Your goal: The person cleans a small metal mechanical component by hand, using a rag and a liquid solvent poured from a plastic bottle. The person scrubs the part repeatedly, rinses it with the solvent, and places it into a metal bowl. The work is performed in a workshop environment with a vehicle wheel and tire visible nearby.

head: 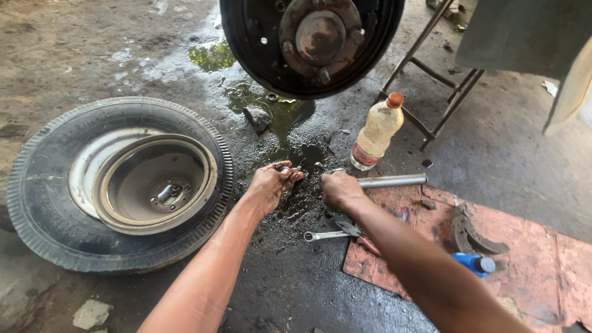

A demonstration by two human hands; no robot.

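Observation:
My left hand point(272, 183) hovers over the wet, oily ground, its fingertips pinched on a small dark metal part point(288, 167). Just to its right, my right hand point(340, 189) is closed around the end of a long grey metal bar point(394, 180) that points right. Both hands are greasy. A combination spanner point(324, 235) lies on the ground below them. Above the hands hangs a bare wheel hub with studs inside a dark brake drum point(311, 43).
A tyre point(43, 197) lies flat at left with a metal rim point(154, 183) resting in it. A plastic bottle with an orange cap point(377, 131) stands by the hub. A reddish board point(530, 259) at right holds a brake shoe point(472, 233) and a blue bottle point(472, 263). A metal stand point(431, 92) is behind.

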